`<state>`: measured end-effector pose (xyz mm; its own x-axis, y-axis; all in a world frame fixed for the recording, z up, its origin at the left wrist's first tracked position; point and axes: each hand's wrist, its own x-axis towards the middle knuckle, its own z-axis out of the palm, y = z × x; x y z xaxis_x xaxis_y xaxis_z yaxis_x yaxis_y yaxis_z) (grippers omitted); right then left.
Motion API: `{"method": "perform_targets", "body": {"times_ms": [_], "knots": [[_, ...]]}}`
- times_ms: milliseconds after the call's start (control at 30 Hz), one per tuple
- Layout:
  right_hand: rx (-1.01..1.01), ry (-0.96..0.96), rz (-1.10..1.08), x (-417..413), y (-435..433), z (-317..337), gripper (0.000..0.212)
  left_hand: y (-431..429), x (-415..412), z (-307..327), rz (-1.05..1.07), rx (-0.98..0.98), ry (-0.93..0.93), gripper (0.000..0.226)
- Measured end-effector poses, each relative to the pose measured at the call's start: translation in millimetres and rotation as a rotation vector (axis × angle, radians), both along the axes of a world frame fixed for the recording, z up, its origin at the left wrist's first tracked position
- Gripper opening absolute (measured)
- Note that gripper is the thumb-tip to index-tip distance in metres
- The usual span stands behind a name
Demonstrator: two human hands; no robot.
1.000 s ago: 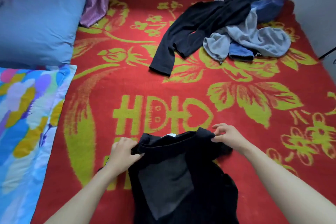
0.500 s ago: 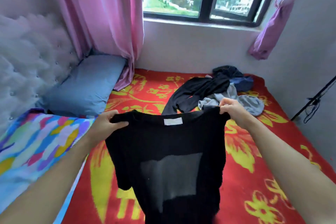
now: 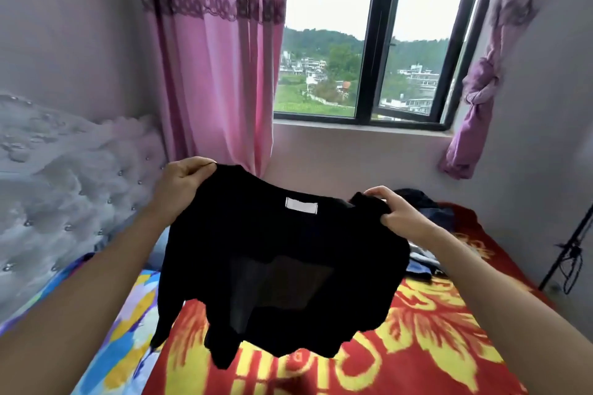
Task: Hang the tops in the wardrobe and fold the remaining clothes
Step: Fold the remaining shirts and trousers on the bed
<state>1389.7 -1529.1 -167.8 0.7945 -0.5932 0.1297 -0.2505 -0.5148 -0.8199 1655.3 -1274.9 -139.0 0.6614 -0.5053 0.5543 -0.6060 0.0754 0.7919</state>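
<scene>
The black knit top (image 3: 282, 269) hangs with its shoulder line running left to right. The left hand (image 3: 181, 184) pinches the left shoulder, the right hand (image 3: 399, 216) the right shoulder, slightly lower.

The black top (image 3: 282, 266) hides most of the clothes pile (image 3: 418, 200).
</scene>
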Motion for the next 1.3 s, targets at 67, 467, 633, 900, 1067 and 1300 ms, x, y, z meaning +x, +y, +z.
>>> {"method": "perform_targets", "body": {"times_ms": [67, 467, 633, 900, 1067, 1300], "knots": [[0.066, -0.041, 0.024, 5.4, 2.7, 3.2, 0.055, -1.9, 2.8, 6.3, 0.027, -0.057, 0.017, 0.032], [0.082, -0.537, -0.292, 1.7, 7.9, 25.1, 0.023, -3.3, 16.6, 23.7, 0.148, 0.041, -0.123, 0.027], [-0.043, -0.505, -0.335, -7.9, -1.8, 28.2, 0.027, 7.6, 15.3, 27.5, -0.189, -0.069, 0.314, 0.035], [-0.035, -0.360, -0.330, -14.3, -14.9, 5.6, 0.030, 13.5, 11.8, 0.7, -0.299, 0.184, 0.251, 0.031], [-0.088, -0.264, -0.350, -22.8, -6.0, -38.6, 0.038, 15.8, 14.9, -53.4, 0.155, 0.304, -0.267, 0.006], [-0.154, 0.008, -0.396, -48.2, 35.2, -108.3, 0.022, 33.6, -0.8, -142.2, 0.184, 0.414, -0.097, 0.019]]}}
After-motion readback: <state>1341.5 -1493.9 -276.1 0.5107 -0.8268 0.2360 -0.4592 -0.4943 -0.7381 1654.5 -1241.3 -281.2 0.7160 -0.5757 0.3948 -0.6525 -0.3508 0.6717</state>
